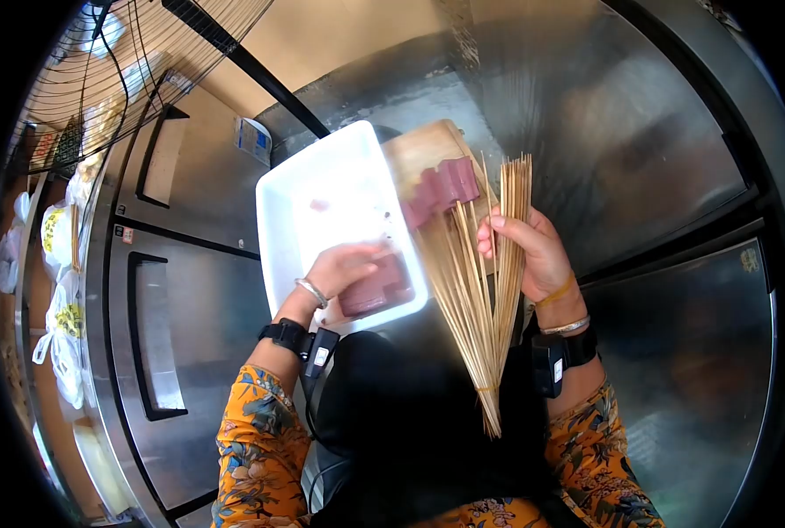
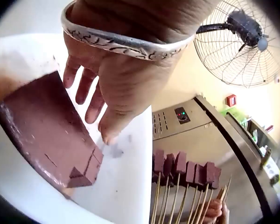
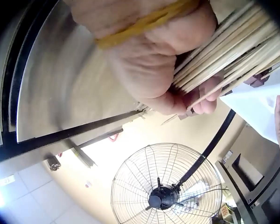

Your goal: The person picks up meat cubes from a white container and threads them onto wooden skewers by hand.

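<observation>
The left hand point(image 1: 346, 268) reaches into a white tub point(image 1: 278, 207), over a dark red block point(image 1: 370, 295). In the left wrist view its fingers point(image 2: 95, 100) hang down beside the block point(image 2: 46, 130), which has small cut pieces at one corner, and nothing shows in its grasp. The right hand point(image 1: 542, 255) grips a bundle of thin wooden sticks point(image 1: 514, 198), one stick between thumb and fingers. Several sticks carry dark red pieces point(image 1: 449, 183) at their tips, lying over a wooden board point(image 1: 427, 145) beside the tub. In the right wrist view the fingers curl round the sticks point(image 3: 228, 56).
Steel cabinets with dark handles point(image 1: 137, 334) stand at the left, and steel doors point(image 1: 674, 352) at the right. A wire fan point(image 3: 163, 198) stands beyond the tub. White plastic bags point(image 1: 65, 326) hang at the far left.
</observation>
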The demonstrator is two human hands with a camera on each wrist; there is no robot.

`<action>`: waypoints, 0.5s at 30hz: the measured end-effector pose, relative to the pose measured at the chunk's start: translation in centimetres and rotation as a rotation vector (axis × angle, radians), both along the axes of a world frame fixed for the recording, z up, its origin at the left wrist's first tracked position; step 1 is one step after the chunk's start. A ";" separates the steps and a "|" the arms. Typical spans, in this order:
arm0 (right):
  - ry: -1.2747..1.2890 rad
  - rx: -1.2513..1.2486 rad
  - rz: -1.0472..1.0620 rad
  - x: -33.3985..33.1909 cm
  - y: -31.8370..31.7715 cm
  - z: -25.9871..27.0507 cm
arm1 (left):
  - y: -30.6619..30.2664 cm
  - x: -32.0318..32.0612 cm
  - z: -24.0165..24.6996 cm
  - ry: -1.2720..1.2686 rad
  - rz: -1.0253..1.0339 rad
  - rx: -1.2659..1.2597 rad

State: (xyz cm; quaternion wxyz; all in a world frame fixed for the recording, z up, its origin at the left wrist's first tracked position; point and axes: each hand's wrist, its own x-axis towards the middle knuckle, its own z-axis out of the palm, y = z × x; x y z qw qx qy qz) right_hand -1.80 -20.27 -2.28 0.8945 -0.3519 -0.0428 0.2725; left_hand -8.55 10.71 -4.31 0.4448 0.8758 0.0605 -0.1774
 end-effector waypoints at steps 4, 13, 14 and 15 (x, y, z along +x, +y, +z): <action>0.020 -0.027 -0.008 0.0 0.1 0.3 | -2.4 0.9 -0.6 -0.223 -0.338 0.295; 0.012 -0.064 -0.009 -0.1 0.2 0.5 | -4.9 1.8 0.5 -0.030 -0.308 0.527; 0.011 -0.069 -0.010 -0.1 0.2 0.5 | -4.7 1.8 0.2 -0.036 -0.307 0.536; 0.012 -0.069 -0.008 -0.1 0.2 0.4 | -4.1 1.9 -0.7 -0.028 -0.245 0.427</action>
